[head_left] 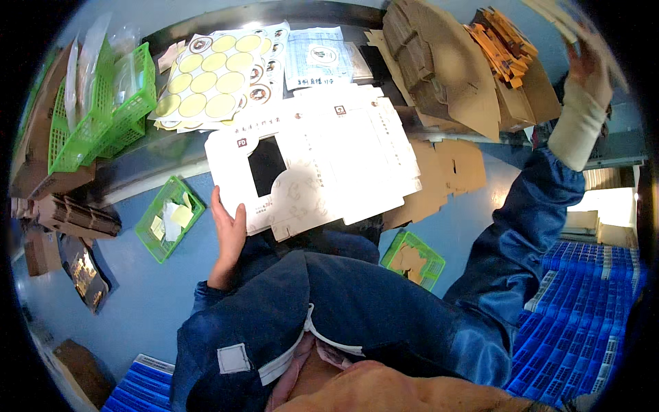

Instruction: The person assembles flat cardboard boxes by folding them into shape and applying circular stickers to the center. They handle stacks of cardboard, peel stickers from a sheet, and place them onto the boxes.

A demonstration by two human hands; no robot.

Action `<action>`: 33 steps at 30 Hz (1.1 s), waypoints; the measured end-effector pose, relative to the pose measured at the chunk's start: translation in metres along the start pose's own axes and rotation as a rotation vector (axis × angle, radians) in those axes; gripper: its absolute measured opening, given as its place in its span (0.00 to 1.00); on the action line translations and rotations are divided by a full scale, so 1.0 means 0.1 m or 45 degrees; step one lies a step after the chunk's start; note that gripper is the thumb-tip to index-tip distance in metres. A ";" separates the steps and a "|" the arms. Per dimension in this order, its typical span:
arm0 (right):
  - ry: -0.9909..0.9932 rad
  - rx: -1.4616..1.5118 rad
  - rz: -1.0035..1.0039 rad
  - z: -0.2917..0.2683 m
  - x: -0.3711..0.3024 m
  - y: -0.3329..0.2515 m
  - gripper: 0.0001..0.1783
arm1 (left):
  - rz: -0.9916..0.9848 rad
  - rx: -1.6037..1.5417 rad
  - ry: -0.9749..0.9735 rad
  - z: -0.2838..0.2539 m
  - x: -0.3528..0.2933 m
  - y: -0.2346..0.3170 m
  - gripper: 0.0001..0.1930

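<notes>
A white flat carton blank (329, 199) with a dark window cut-out and small print slants from the table's edge toward my lap. At its lower left edge is my left hand (230, 230), thumb over the face and fingers along the rim, gripping it. My right hand (587, 65) is raised far out at the upper right, its arm stretched in a dark blue sleeve with a pale cuff. Its fingers are smeared by motion, beside a pale, blurred flat edge (552, 17). Whether it holds that cannot be made out.
Sheets of round yellow stickers (206, 82) and a clear printed bag (319, 58) lie on the table. Green baskets (103, 117) stand left; cardboard (439, 69) and orange pieces (504, 48) right. Floor baskets (168, 218) (415, 259) hold scraps. Blue printed stacks (576, 323) stand lower right.
</notes>
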State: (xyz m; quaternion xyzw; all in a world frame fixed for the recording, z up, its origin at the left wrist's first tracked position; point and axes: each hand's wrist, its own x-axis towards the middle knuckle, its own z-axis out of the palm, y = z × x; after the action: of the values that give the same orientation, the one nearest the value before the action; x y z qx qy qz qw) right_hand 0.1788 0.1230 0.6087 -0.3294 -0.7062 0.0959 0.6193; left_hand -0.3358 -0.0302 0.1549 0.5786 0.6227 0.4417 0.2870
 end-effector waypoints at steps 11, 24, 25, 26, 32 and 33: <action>0.992 0.380 1.053 -0.52 -2.03 2.40 0.17 | -0.041 -0.085 -0.023 0.03 -0.01 0.04 0.34; 0.275 0.189 1.672 -0.15 -2.43 2.17 0.23 | -0.126 -0.024 -0.038 -0.02 0.06 0.18 0.33; 0.158 0.127 1.655 -0.06 -2.40 2.10 0.22 | -0.120 -0.005 -0.039 -0.02 0.06 0.17 0.33; 0.044 0.068 1.636 0.04 -2.37 2.02 0.21 | -0.118 0.060 -0.054 -0.03 0.07 0.21 0.33; -0.297 -0.038 1.413 1.00 -2.22 1.88 0.15 | -0.183 -0.021 -0.100 -0.05 0.06 0.12 0.33; -0.358 -0.034 1.394 1.17 -2.20 1.91 0.14 | -0.182 -0.030 -0.102 -0.05 0.07 0.13 0.33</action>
State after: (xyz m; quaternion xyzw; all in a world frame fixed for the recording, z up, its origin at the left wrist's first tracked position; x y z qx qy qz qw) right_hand 0.1389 0.1724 0.3016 -0.6397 -0.5091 0.4372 0.3748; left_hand -0.3354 -0.0258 0.1697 0.5465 0.6452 0.4038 0.3492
